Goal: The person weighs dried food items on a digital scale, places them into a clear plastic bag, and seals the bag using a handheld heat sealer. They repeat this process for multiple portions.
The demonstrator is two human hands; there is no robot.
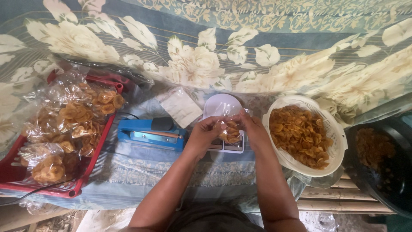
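Two bare forearms reach up from the bottom edge. The left hand [201, 136] and the right hand [253, 129] meet over a small white digital scale [227, 145], their fingers pinched on the top of a small clear plastic bag of golden fried chips [229, 129], which hangs just above the scale's platform. Left of the scale lies a blue tabletop heat sealer [148, 135], with a flat stack of empty clear bags [180, 106] behind it. Farther left, a red plastic tray [13, 172] carries filled chip bags [73, 124]. To the right stands a white perforated plastic basket [339, 133] heaped with loose chips, beside a black round basin [395, 172].
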